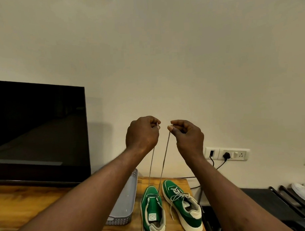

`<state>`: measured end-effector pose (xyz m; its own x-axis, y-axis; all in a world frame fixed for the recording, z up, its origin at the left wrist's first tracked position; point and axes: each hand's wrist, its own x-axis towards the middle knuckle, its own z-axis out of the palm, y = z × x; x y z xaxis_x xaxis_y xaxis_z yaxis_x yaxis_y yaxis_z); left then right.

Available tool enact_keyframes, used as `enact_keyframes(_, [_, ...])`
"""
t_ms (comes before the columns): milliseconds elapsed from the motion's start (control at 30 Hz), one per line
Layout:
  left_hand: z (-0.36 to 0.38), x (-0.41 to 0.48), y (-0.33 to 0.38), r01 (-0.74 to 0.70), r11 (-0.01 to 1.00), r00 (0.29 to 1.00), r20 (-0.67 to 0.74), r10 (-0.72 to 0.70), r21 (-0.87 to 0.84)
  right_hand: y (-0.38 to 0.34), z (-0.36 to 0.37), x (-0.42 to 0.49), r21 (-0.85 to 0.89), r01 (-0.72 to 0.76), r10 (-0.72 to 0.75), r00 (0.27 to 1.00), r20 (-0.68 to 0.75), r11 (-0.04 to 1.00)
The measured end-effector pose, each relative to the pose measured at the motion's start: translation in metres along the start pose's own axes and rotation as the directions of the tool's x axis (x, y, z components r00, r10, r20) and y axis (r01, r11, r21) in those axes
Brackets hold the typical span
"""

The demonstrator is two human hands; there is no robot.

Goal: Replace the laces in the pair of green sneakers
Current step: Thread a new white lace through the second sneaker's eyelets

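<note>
Lacing looks barely begun: left hand and right hand pinch a lace threaded only through the toe eyelets of the six-o'clock green sneaker.

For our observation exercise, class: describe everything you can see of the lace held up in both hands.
The lace is thin, pale grey-beige, seemingly woven cord. It is threaded through the front eyelets of the green sneaker nearer the tray, on the wooden table. Its two strands rise steeply, close together, nearly taut. The left hand pinches one end, the right hand the other.
</note>
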<state>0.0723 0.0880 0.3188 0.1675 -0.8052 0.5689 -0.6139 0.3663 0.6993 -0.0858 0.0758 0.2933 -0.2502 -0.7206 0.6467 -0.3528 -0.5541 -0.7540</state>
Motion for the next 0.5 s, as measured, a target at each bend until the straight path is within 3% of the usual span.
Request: enact_keyframes(500, [-0.002, 0.012, -0.013, -0.063, 0.998, 0.998, -0.007, 0.063, 0.015, 0.006, 0.009, 0.003, -0.032, 0.038, -0.039, 0.999, -0.022, 0.999])
